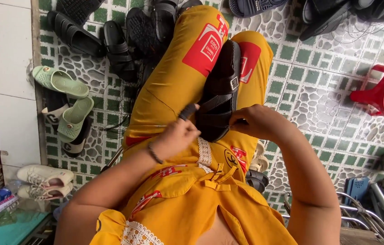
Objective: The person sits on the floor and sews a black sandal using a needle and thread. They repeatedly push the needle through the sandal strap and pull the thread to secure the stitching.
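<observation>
Nearest, at lower centre, the left hand (176,136) is closed around a dark-handled awl (187,111), its thin needle laid toward the shoe. To its right, mid-frame, the black strapped leather sandal (221,88) rests along the yellow-trousered lap, steadied there. The right hand (257,121) pinches its heel edge, seemingly bracing it for stitching.
</observation>
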